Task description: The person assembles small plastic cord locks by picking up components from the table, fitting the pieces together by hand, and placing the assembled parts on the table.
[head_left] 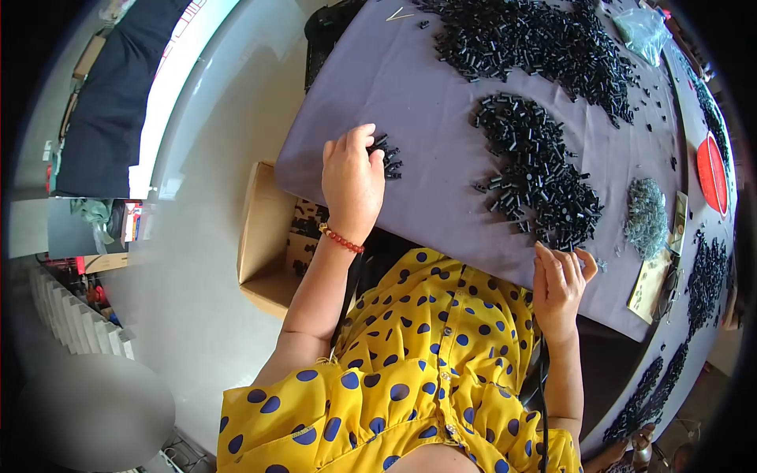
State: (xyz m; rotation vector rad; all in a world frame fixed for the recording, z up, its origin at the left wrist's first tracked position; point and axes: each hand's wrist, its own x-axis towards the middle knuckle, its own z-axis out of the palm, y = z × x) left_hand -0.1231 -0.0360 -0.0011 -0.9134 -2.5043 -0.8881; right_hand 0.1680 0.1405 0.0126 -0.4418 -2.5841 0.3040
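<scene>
My left hand (352, 183), with a red bead bracelet (344, 240) on its wrist, is over the table's left side. Its fingers are loosely bent and the thumb stands apart from them. Right beside it lies a small heap of short black tube-like pieces (391, 162), partly hidden behind the hand. My right hand (561, 285) is at the near edge of a larger pile of the same black pieces (540, 169). Its thumb and fingers are drawn together there; whatever is between them cannot be made out.
A bigger black pile (544, 43) covers the far side of the cloth-covered table (426, 87). To the right are a clump of clear small pieces (646, 217), a yellowish card (650, 285) and a red tray (712, 175). A cardboard box (264, 268) stands below the left edge.
</scene>
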